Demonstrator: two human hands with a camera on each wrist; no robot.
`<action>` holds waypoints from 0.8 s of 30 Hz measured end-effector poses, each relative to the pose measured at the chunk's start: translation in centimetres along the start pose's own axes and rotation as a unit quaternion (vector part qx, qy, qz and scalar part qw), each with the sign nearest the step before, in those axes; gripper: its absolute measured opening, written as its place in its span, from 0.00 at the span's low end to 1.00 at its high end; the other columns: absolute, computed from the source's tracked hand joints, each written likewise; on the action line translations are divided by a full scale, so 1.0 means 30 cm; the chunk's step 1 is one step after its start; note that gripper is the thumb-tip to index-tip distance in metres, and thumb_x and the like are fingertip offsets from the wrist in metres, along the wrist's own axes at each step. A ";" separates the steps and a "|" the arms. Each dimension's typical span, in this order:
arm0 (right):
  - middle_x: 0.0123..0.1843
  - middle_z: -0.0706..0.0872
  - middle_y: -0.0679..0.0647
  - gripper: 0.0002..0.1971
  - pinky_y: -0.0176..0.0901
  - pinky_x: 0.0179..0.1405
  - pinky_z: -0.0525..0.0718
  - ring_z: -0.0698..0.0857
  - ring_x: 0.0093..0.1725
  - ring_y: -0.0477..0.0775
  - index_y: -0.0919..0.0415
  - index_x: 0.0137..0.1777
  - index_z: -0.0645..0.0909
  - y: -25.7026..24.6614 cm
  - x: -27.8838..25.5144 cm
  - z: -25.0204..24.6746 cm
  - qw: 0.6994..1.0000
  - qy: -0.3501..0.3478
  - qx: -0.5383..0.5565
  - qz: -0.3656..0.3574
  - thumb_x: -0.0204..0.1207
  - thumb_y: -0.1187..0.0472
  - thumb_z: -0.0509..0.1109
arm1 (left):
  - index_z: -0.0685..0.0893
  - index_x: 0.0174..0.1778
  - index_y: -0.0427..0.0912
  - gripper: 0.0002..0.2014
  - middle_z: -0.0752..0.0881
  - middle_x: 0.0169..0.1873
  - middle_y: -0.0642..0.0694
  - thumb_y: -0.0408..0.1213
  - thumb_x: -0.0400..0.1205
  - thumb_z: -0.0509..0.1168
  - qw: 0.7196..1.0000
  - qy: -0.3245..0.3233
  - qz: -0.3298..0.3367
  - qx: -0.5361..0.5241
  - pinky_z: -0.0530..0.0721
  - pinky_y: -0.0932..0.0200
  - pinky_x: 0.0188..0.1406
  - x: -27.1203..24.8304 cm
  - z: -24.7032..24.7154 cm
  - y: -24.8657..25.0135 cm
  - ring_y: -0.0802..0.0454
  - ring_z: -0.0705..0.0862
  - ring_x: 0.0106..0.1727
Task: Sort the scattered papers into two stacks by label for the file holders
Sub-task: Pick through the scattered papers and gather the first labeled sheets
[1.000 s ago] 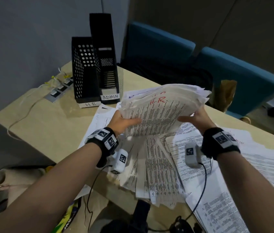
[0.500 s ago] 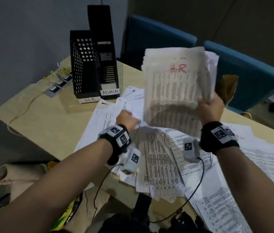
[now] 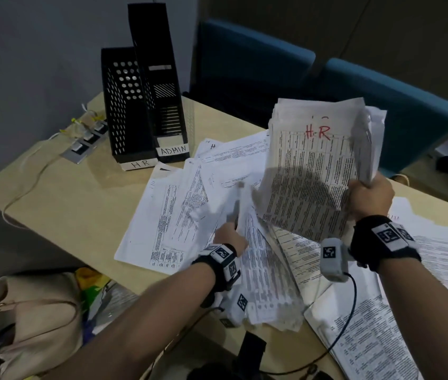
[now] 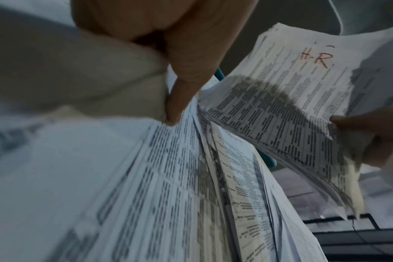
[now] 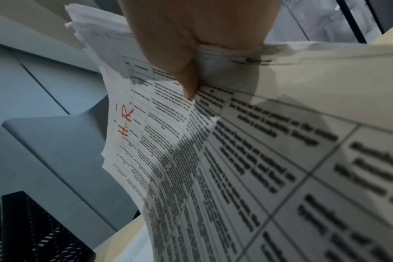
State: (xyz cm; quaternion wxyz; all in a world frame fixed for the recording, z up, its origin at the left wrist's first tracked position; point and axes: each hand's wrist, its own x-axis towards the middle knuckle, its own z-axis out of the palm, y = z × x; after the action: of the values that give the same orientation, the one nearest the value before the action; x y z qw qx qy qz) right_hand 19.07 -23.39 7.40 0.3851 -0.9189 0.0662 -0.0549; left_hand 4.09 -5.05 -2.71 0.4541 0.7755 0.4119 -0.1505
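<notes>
A thick stack of papers marked "H.R" in red (image 3: 316, 165) stands upright above the desk, gripped at its right edge by my right hand (image 3: 369, 194). The right wrist view shows that hand's thumb (image 5: 186, 78) clamped on the same HR stack (image 5: 146, 134). My left hand (image 3: 229, 237) is low on the scattered papers (image 3: 179, 209) and pinches the edge of a few sheets, thumb (image 4: 180, 99) on top. Two black file holders stand at the back left, one labelled HR (image 3: 125, 111), one labelled ADMIN (image 3: 162, 86).
Printed sheets cover the desk (image 3: 74, 204) from the middle to the right edge. A power strip and cable (image 3: 84, 144) lie beside the holders. Two blue chairs (image 3: 398, 116) stand behind the desk. A beige bag (image 3: 25, 319) sits below the front left edge.
The HR stack went from lying between both hands to standing upright in my right hand alone. My left hand let go, dropped to the scattered papers and pinched some sheets.
</notes>
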 end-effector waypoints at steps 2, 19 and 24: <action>0.45 0.80 0.62 0.11 0.54 0.50 0.79 0.79 0.47 0.62 0.69 0.57 0.82 0.003 -0.005 -0.007 1.000 -0.011 0.005 0.010 0.77 0.67 0.65 | 0.83 0.60 0.36 0.14 0.89 0.53 0.40 0.28 0.79 0.64 0.999 0.042 0.034 0.002 0.87 0.54 0.49 0.018 -0.019 0.001 0.41 0.88 0.51; 0.46 0.85 0.65 0.11 0.68 0.49 0.87 0.86 0.48 0.71 0.63 0.58 0.81 0.013 -0.032 0.051 0.993 -0.116 -0.009 0.023 0.78 0.65 0.64 | 0.63 0.68 0.42 0.32 0.86 0.53 0.41 0.30 0.72 0.73 0.998 0.055 -0.023 0.028 0.90 0.49 0.47 0.064 -0.073 -0.022 0.41 0.88 0.48; 0.50 0.87 0.66 0.13 0.66 0.51 0.87 0.86 0.49 0.69 0.64 0.61 0.81 0.019 -0.020 0.076 0.987 -0.138 0.013 0.078 0.77 0.65 0.65 | 0.63 0.82 0.37 0.34 0.76 0.73 0.37 0.22 0.80 0.64 0.999 -0.028 -0.013 -0.012 0.87 0.63 0.39 0.056 -0.204 0.034 0.48 0.84 0.54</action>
State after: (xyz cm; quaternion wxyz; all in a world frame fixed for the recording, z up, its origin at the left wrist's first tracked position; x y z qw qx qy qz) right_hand 18.78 -22.10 5.36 0.4051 -0.9048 0.0832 0.1016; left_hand 5.05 0.61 0.19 0.4724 0.7602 0.4111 -0.1733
